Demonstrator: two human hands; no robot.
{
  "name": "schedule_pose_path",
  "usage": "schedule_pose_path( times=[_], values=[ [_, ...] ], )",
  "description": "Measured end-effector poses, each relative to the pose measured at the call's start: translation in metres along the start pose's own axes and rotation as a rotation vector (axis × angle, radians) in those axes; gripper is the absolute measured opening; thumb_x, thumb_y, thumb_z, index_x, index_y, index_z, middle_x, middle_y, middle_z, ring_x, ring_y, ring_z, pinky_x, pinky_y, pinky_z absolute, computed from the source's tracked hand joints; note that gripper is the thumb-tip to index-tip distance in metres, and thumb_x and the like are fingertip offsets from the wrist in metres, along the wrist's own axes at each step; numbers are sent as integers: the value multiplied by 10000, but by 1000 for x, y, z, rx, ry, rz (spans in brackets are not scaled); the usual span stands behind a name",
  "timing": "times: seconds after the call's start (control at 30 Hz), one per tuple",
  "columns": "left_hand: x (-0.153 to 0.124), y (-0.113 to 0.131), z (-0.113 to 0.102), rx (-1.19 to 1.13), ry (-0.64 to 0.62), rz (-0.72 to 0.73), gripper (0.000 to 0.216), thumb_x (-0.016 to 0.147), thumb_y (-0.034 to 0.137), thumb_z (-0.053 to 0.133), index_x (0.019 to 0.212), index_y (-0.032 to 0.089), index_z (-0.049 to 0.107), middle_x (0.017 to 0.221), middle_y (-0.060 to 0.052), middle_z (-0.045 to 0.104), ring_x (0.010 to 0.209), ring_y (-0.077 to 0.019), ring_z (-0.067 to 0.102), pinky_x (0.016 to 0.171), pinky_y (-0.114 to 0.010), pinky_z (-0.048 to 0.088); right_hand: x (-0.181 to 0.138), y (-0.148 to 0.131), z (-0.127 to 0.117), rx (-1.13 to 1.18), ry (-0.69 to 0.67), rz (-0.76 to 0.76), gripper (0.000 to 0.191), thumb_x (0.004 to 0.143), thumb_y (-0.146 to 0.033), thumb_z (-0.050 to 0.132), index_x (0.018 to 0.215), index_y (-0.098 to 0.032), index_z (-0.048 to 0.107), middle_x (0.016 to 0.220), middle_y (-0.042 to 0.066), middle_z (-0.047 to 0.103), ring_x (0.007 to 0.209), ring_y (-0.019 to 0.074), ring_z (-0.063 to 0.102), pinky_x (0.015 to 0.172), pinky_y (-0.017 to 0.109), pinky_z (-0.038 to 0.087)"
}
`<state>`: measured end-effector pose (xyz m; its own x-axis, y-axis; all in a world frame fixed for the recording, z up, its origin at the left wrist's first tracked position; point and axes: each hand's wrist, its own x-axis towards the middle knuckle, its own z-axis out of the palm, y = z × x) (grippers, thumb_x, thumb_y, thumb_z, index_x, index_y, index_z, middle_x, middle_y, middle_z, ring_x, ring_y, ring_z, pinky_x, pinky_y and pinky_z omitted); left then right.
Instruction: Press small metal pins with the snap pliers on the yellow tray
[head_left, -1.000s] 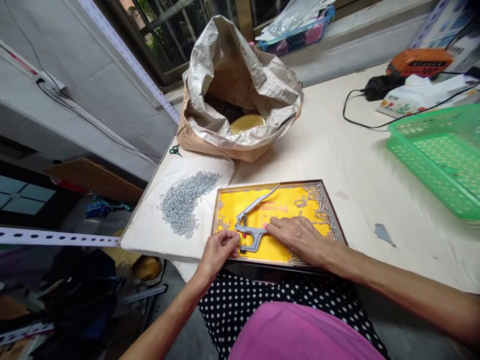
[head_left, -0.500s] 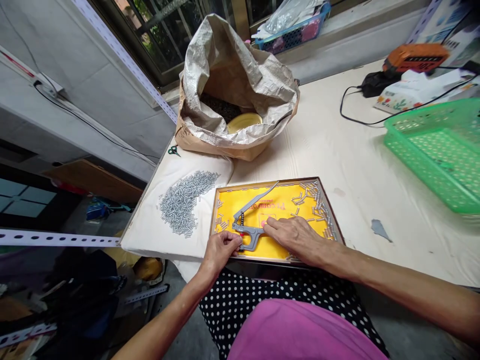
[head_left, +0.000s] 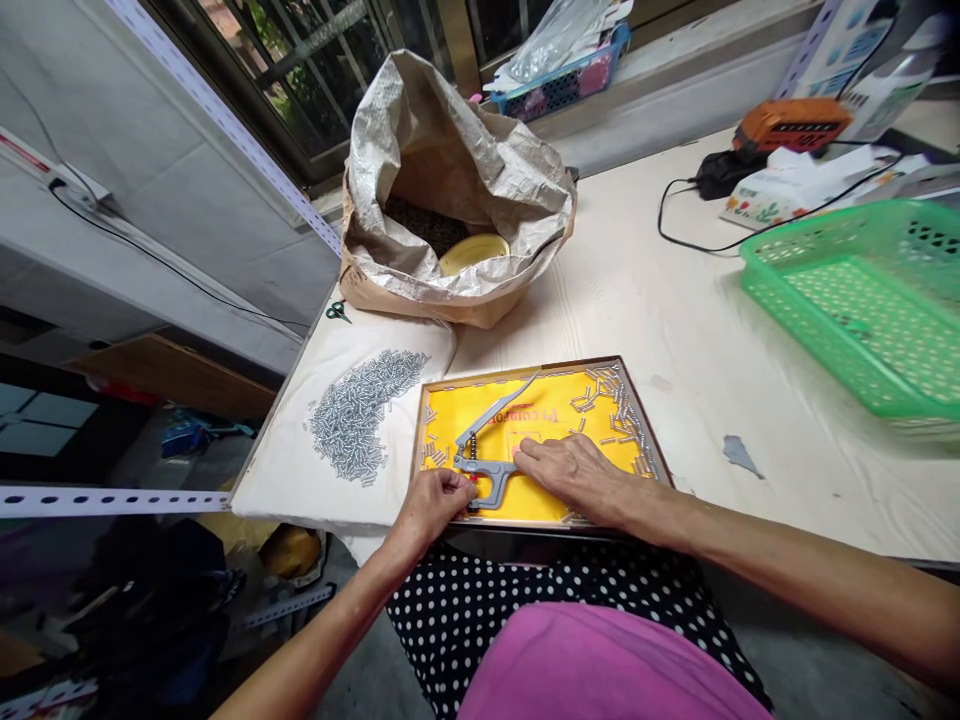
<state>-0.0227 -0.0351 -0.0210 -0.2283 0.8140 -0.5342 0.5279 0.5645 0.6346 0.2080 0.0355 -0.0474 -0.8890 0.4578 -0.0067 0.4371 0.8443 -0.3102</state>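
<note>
A grey hand-lever press (head_left: 491, 467) with a dark coil spring lies in a shallow box lined with yellow (head_left: 559, 500). Its long lever points up and to the right. My left hand (head_left: 435, 502) is closed in a pinch at the tool's lower jaw, near a small red part. Whatever is between those fingertips is too small to make out. My right hand (head_left: 570, 470) has its fingers bent over the right end of the tool's frame and holds it; the thumb is hidden. Small metal pins (head_left: 637, 430) lie along the box's right side, with others at its left edge.
Left of the box, a heap of small metal pins (head_left: 356, 425) lies on white cloth. Behind stands an open woven sack (head_left: 465, 290) with dark contents and a yellow dish (head_left: 476, 252). Green scissors (head_left: 337, 312) lie beside it. A green basket (head_left: 840, 370) and orange device (head_left: 795, 125) are right.
The whole view has shifted slightly, so things sit a little further left. Both hands stay at the grey press, with little visible change in their grip.
</note>
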Motion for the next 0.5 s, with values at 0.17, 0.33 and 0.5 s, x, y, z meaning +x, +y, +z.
schedule_pose_path(
  times=[0.17, 0.33, 0.5],
  values=[
    [-2, 1, -2, 29, -46, -23, 325, 655, 462, 655, 598, 142, 632, 495, 25, 527, 472, -95, 414, 489, -224, 266, 5, 3, 0, -4, -4, 0, 171, 948, -96, 437, 1037, -201, 539, 999, 59, 610, 772, 180, 529, 593, 317, 240],
    [-2, 0, -2, 56, -55, -22, 336, 675, 470, 607, 552, 158, 585, 470, 28, 497, 463, -93, 391, 497, -233, 260, 8, 6, -10, 25, -10, 58, 136, 973, -250, 488, 1036, -194, 594, 1021, 88, 623, 855, 209, 550, 683, 329, 359],
    [0, 3, -3, 74, -75, -56, 331, 648, 476, 601, 548, 163, 568, 464, 24, 501, 467, -97, 396, 508, -238, 274, 13, 16, -17, 15, 74, 23, 727, 766, -564, 728, 1337, -174, 506, 1448, 179, 442, 1239, 371, 436, 948, 499, 393]
  ],
)
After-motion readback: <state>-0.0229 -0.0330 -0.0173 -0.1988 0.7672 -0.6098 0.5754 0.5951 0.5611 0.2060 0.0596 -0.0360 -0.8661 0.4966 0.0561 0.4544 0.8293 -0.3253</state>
